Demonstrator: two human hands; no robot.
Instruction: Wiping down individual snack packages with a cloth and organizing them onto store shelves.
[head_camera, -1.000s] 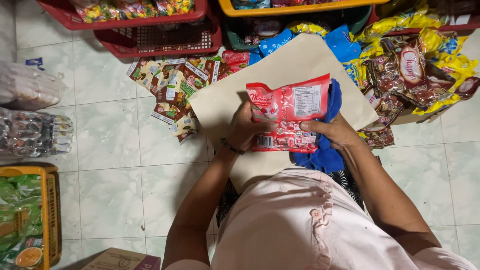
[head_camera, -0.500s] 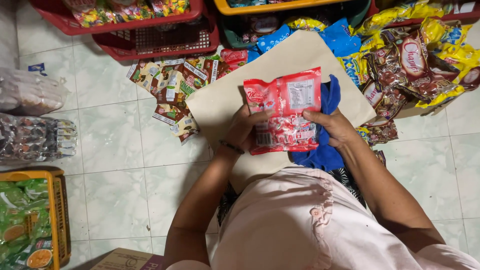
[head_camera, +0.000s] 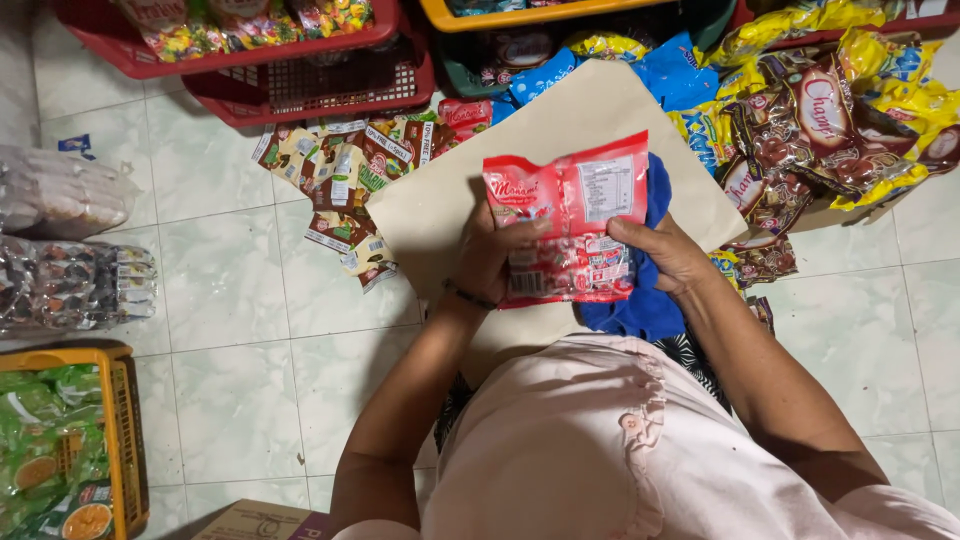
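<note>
The left hand (head_camera: 495, 250) grips the left edge of a red candy bag (head_camera: 570, 225), thumb across its front; the right hand (head_camera: 670, 255) clasps its right edge. The bag is held upright above a tan cardboard sheet (head_camera: 440, 200) and blue cloth (head_camera: 645, 305). Snack packets (head_camera: 335, 175) lie on the tiled floor (head_camera: 230, 300) beside red baskets (head_camera: 300, 75).

Bright even indoor light, soft faint shadows, mild glare on wrappers, sharp focus throughout

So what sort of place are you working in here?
Likely a small shop's stockroom floor: red baskets of snacks, heaped brown sachets on tile, and a red candy bag in both hands.
</note>
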